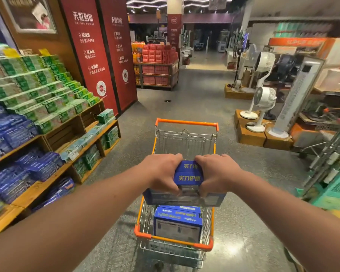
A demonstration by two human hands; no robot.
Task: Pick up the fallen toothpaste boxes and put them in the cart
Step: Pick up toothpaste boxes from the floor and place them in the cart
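A wire shopping cart with orange trim (186,122) stands in the aisle straight ahead. Both arms reach out over its basket. My left hand (161,171) and my right hand (214,172) grip a stack of blue toothpaste boxes (188,176) from either side, holding it above the cart. The lower, wider box in the stack (185,199) is partly hidden by my fingers. More blue toothpaste boxes (178,224) lie inside the cart's near end.
Wooden shelves (98,138) on the left carry green and blue boxes. Red banners (98,55) stand behind them. White fans (263,107) on brown plinths line the right side. A display of red packages (159,65) stands farther down the grey-floored aisle.
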